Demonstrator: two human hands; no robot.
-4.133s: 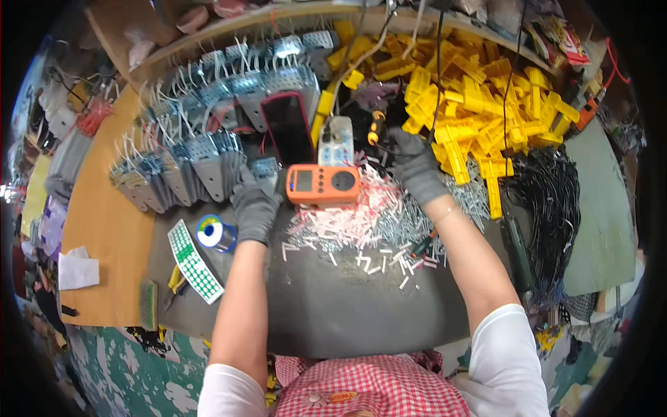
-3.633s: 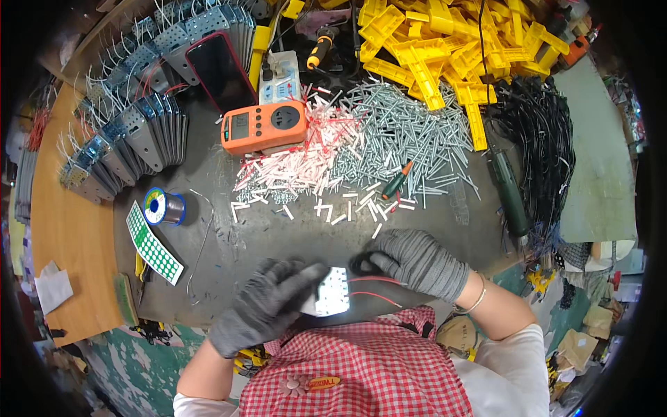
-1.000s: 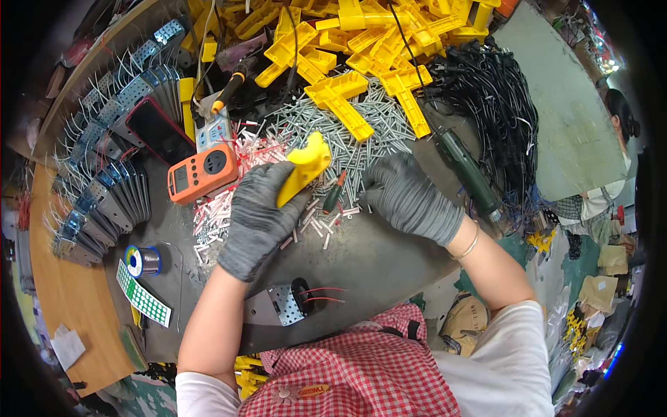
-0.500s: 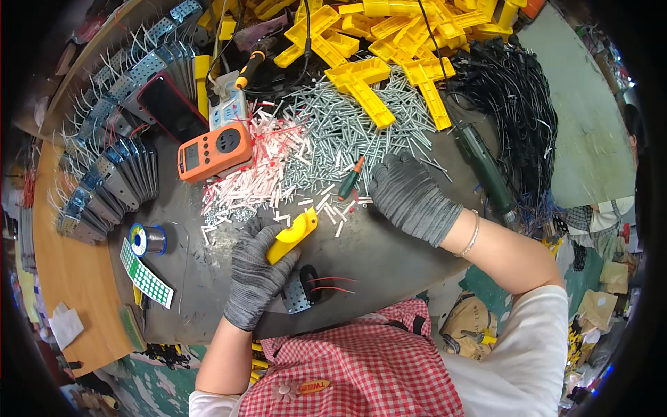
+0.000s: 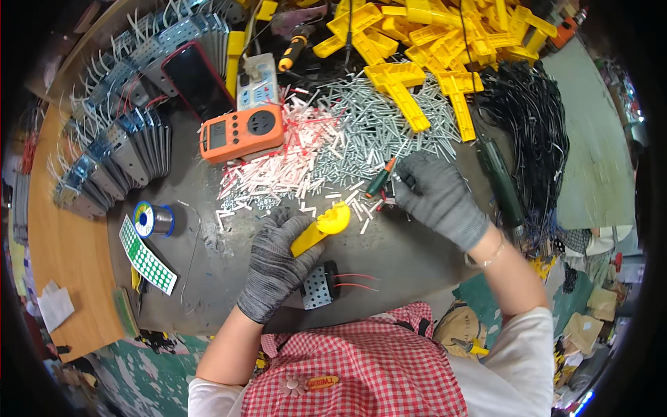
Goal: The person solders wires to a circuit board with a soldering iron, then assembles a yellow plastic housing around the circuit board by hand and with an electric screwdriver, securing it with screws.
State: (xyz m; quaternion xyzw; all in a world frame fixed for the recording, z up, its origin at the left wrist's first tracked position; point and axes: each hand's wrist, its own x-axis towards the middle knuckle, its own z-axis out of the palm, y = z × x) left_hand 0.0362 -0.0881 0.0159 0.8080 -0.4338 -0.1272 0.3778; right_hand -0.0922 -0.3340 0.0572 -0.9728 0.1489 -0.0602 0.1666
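My left hand, in a grey knit glove, grips a yellow plastic handle part whose rounded end points up and to the right. My right hand, gloved the same way, is at the right edge of the heap of long silver screws. Its fingers are curled together, and a small pale bit shows at their tips, too small to name. Just left of those fingertips lies a short green and orange screwdriver. Below my left hand, a perforated metal plate with a black piece and two red wires rests on the table.
Pink-white sleeves lie heaped beside an orange meter. Yellow parts pile up at the back, black cables at right. A dark green tool, a solder spool, a phone and rows of metal plates stand around.
The view has shifted, so the bench appears farther right. The yellow part has turned in my left hand, its rounded end now facing up. My right fingers have curled inward beside the screwdriver.
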